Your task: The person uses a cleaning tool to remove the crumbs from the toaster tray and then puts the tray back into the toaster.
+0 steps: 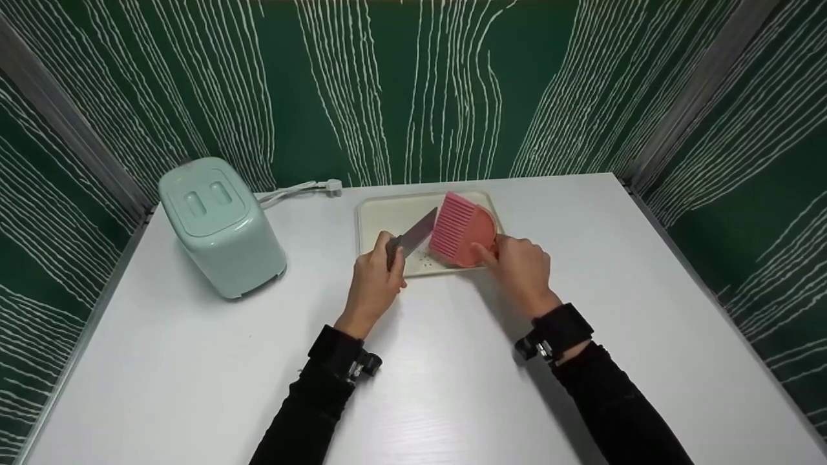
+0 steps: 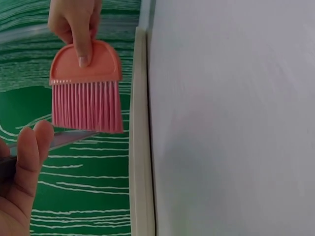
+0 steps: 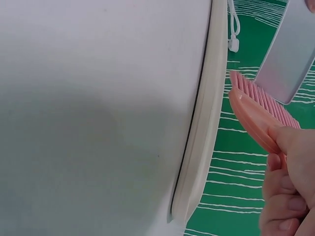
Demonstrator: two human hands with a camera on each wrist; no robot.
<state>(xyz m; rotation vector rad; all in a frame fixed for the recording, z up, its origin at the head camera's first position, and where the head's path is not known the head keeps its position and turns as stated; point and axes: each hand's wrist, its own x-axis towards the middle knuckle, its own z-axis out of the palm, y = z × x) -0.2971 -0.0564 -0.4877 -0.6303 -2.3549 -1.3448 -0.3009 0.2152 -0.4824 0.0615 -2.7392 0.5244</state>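
The right hand (image 1: pixel 522 268) grips a salmon-coloured brush (image 1: pixel 481 236), its thumb laid along the rounded body, while the left hand (image 1: pixel 375 278) is closed round the dark handle (image 1: pixel 391 252) of a flat metallic blade (image 1: pixel 418 234). From above, the brush sits over the cream tray (image 1: pixel 381 210), bristles turned towards the blade, but I can't judge from there how high it is held; the wrist views show brush and blade both up clear of the tray's rim. Only the left wrist view faces the brush squarely, giving its arched top, the straight line where bristles meet body, and the gaps between the tufts. The right wrist view has it side-on instead, with a curved, smooth back, and there the blade reads as a broad, silvery plate with rounded corners, the bristle ends apparently against it. The bristles are a brighter pink than the body, set in upright rows and cut fairly even. Dark specks (image 1: pixel 424 261) lie on the tray near its front edge, visible just from above. Further out, on the white table (image 1: pixel 194 387), a mint-green toaster (image 1: pixel 223 239) stands to the left, a pale plug (image 1: pixel 333 187) lying behind the tray's left corner, and green walls (image 1: pixel 536 51) streaked with white lines rise all round.
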